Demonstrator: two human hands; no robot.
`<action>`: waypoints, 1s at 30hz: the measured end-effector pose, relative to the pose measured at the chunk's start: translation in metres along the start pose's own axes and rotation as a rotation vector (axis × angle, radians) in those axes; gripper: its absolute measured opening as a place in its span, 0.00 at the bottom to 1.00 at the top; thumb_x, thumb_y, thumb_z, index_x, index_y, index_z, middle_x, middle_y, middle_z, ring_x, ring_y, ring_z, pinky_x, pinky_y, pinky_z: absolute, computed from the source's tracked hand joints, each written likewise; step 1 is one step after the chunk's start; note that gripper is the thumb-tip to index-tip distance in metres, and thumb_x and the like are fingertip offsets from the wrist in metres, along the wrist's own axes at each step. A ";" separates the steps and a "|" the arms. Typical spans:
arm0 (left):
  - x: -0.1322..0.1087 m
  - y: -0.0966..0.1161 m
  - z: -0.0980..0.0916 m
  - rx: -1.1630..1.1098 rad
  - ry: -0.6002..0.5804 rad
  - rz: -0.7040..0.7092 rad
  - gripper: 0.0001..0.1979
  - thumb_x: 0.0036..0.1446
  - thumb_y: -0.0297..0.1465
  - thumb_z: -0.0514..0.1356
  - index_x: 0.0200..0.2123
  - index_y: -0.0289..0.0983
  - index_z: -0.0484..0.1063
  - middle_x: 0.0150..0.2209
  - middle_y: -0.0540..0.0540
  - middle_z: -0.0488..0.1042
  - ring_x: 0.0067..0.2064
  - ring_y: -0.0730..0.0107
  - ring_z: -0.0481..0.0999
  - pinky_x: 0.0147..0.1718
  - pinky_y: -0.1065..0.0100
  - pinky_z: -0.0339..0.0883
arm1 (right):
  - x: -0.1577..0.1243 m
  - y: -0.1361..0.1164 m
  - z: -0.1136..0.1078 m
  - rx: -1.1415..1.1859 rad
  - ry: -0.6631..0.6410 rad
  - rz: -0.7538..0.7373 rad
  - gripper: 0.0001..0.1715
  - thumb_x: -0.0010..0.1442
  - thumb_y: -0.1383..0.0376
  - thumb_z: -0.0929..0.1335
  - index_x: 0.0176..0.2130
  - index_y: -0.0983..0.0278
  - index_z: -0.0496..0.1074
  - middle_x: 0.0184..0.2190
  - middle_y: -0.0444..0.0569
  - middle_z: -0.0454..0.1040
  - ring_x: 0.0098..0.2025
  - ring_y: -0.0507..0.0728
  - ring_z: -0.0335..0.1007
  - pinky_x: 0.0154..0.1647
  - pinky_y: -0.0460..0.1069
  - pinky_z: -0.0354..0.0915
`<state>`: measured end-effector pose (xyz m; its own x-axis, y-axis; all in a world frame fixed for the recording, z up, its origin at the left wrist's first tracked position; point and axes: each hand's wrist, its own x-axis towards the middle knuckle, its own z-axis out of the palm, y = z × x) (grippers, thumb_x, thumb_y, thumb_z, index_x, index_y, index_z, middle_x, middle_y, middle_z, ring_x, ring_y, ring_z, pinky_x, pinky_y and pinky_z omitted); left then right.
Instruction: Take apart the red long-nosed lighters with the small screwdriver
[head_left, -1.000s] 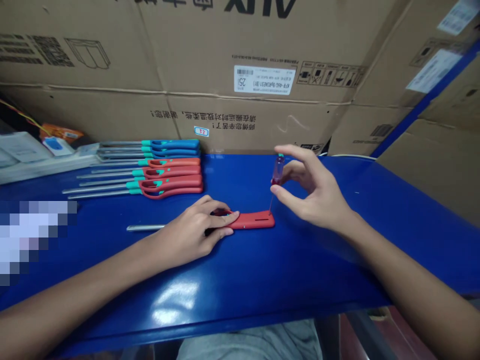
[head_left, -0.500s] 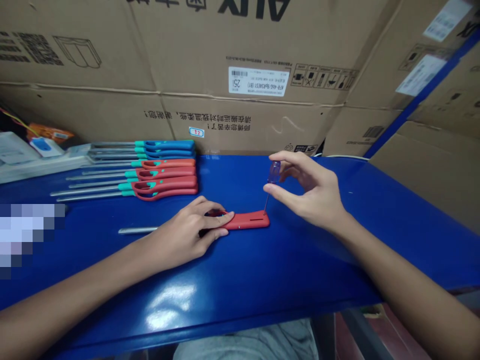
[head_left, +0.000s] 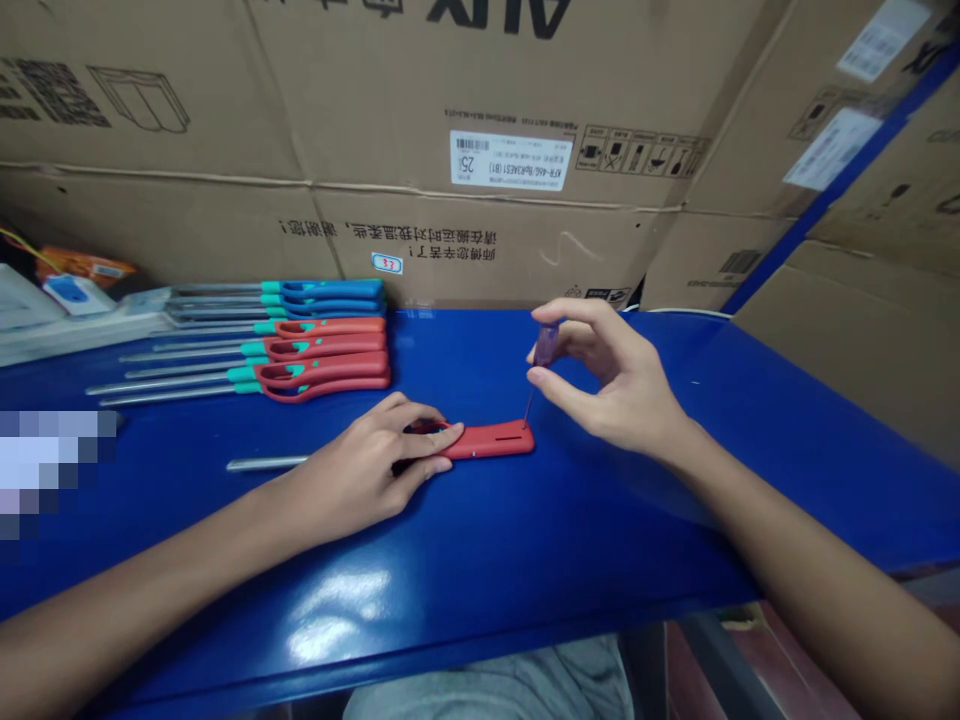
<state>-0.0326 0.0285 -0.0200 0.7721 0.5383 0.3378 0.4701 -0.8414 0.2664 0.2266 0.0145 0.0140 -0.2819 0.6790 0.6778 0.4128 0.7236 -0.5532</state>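
A red-handled lighter (head_left: 491, 440) with a long metal tube (head_left: 266, 463) lies flat on the blue table (head_left: 525, 540). My left hand (head_left: 375, 470) presses down on the handle's near end, fingers laid over it. My right hand (head_left: 607, 385) pinches a small purple-handled screwdriver (head_left: 544, 345) upright between thumb and fingers. The screwdriver's thin tip touches the far right end of the red handle.
A row of several finished lighters (head_left: 300, 340), blue-handled at the back and red-handled in front, lies at the back left. Large cardboard boxes (head_left: 480, 150) wall the back and right. White packets and an orange pack (head_left: 75, 285) sit at the far left.
The screwdriver handle has tilted slightly as my right fingers shifted round it, with its tip on the handle's end throughout. My left hand stays on the lighter. The view has drifted a little.
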 end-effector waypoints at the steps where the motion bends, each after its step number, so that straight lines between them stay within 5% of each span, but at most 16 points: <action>1: 0.000 0.000 0.000 -0.002 -0.001 -0.001 0.15 0.64 0.33 0.56 0.51 0.41 0.75 0.46 0.41 0.76 0.45 0.60 0.73 0.44 0.60 0.70 | 0.000 0.001 0.000 -0.035 0.018 -0.013 0.25 0.56 0.68 0.71 0.53 0.56 0.66 0.35 0.43 0.72 0.35 0.54 0.73 0.42 0.53 0.73; 7: 0.000 -0.001 0.000 -0.006 -0.003 -0.005 0.15 0.64 0.33 0.56 0.52 0.42 0.75 0.46 0.42 0.75 0.45 0.60 0.73 0.44 0.60 0.70 | -0.001 -0.003 0.000 -0.154 -0.002 -0.134 0.23 0.61 0.69 0.66 0.56 0.57 0.66 0.44 0.47 0.74 0.41 0.56 0.73 0.45 0.55 0.72; 16: 0.000 0.000 0.000 0.012 -0.016 -0.011 0.16 0.64 0.34 0.55 0.52 0.41 0.74 0.46 0.42 0.75 0.45 0.60 0.73 0.45 0.60 0.70 | 0.000 -0.007 0.000 -0.286 0.083 -0.135 0.20 0.59 0.66 0.69 0.51 0.58 0.69 0.37 0.46 0.76 0.36 0.56 0.73 0.43 0.55 0.72; 25: 0.001 0.002 -0.002 0.005 -0.024 -0.014 0.15 0.64 0.33 0.54 0.52 0.41 0.75 0.46 0.41 0.75 0.45 0.60 0.73 0.45 0.60 0.70 | 0.000 -0.006 -0.001 -0.190 0.084 -0.061 0.20 0.58 0.66 0.70 0.51 0.57 0.68 0.34 0.45 0.73 0.33 0.55 0.71 0.40 0.54 0.73; 30: 0.001 0.002 -0.002 0.005 -0.022 -0.015 0.15 0.64 0.34 0.55 0.52 0.43 0.75 0.46 0.42 0.75 0.45 0.61 0.73 0.45 0.60 0.70 | 0.000 -0.006 -0.003 -0.121 0.043 -0.063 0.19 0.59 0.70 0.67 0.50 0.58 0.70 0.41 0.47 0.74 0.38 0.56 0.73 0.43 0.54 0.72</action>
<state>-0.0319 0.0277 -0.0177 0.7743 0.5498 0.3134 0.4840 -0.8335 0.2664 0.2261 0.0097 0.0189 -0.2741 0.6248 0.7311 0.4977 0.7427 -0.4480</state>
